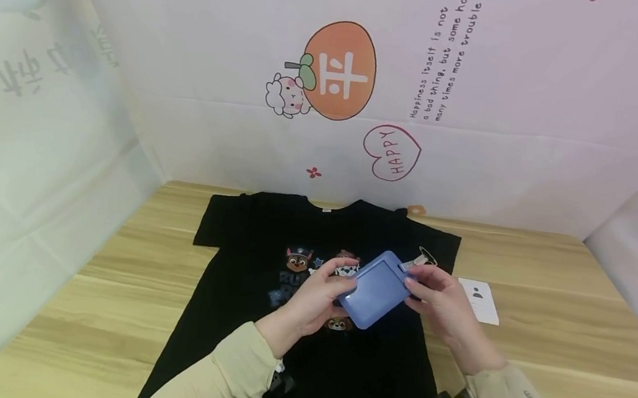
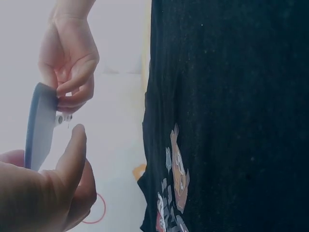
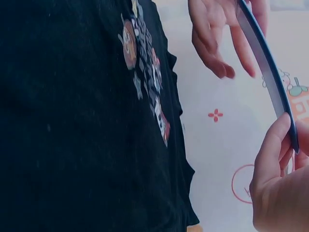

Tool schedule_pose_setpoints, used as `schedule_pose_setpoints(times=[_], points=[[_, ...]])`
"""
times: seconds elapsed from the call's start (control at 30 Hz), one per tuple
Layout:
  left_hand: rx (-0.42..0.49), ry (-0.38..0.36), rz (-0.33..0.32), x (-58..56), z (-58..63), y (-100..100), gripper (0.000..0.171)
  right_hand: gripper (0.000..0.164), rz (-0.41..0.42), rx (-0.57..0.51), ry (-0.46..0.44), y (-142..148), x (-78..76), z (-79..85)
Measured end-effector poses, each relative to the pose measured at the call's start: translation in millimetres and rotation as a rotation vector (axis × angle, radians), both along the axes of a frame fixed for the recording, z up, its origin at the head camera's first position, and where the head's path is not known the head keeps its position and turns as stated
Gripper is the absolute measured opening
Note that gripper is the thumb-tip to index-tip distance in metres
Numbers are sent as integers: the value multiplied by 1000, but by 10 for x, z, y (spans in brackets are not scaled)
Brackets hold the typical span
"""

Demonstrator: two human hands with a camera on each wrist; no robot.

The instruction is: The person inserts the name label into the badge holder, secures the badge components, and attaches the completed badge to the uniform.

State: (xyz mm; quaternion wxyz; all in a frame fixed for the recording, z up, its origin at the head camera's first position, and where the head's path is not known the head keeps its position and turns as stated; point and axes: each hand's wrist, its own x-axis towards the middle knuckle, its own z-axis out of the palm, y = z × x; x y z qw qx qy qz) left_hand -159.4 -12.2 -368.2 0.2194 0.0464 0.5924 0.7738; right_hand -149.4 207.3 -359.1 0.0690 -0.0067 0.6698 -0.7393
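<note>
A blue badge holder [image 1: 377, 290] is held tilted above a black T-shirt [image 1: 356, 383] spread on the table. My left hand [image 1: 316, 295] grips its left side, the thumb on one face and the fingers along the other. At the upper right corner my right hand [image 1: 443, 304] pinches the holder by the clip [image 1: 415, 261], from which an open-looking safety pin [image 1: 428, 255] sticks out. Seen nearly edge-on, the badge holder [image 2: 41, 128] spans both hands in the left wrist view. The right wrist view shows my right hand [image 3: 280, 179] pinching its lower end.
A white card [image 1: 480, 301] with a small dark figure lies on the wooden table [image 1: 567, 322], right of the shirt. Cartoon dog prints decorate the shirt's chest. A white printed cloth [image 1: 213, 133] stands behind the table and along both sides.
</note>
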Motion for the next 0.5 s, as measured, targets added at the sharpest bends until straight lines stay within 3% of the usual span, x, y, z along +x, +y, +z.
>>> schedule_pose_setpoints(times=[0.5], points=[[-87, -4, 27, -24, 13, -38, 43, 26, -4, 0, -23, -206, -19, -24]])
